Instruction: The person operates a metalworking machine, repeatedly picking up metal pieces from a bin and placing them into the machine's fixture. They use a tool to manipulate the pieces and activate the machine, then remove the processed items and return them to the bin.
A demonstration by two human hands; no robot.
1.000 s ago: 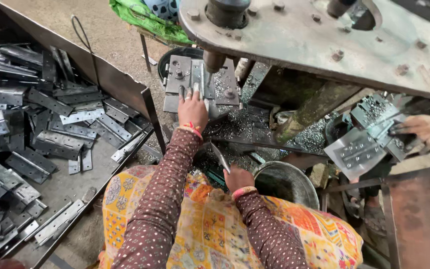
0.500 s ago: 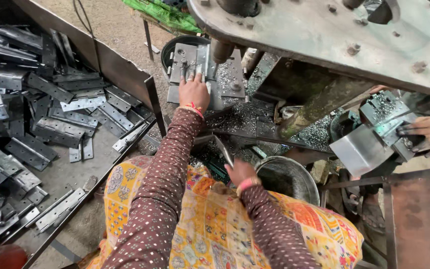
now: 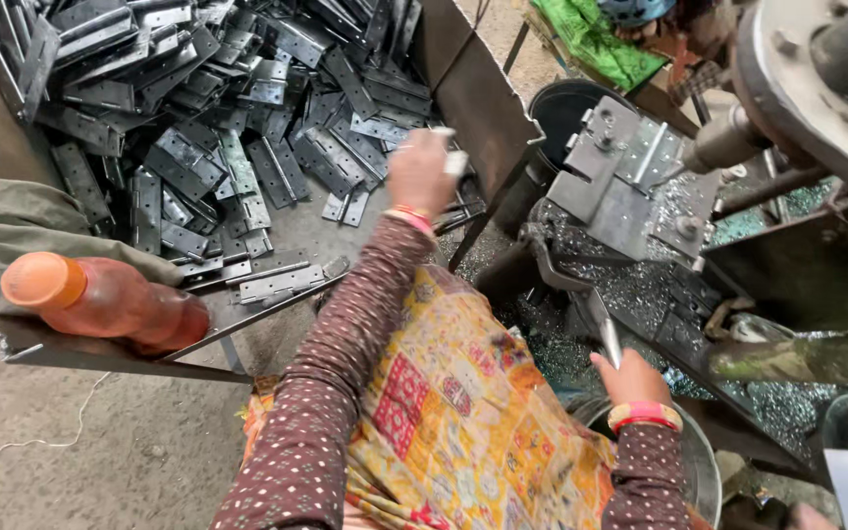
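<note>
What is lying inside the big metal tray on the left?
The metal tray holds a heap of flat grey punched metal plates. The left hand hovers there; the tray floor beneath the heap is covered.

Small pale metal piece [image 3: 455, 160], blurred, at the left grip's [image 3: 422, 175] fingertips above the heap of grey hinge plates [image 3: 208, 128].

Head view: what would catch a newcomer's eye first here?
The big heap of grey metal hinge plates fills the tray at upper left, with the left hand raised over its edge. An orange-capped bottle lies at the tray's near corner. The right hand grips a metal lever beside the press.
</note>
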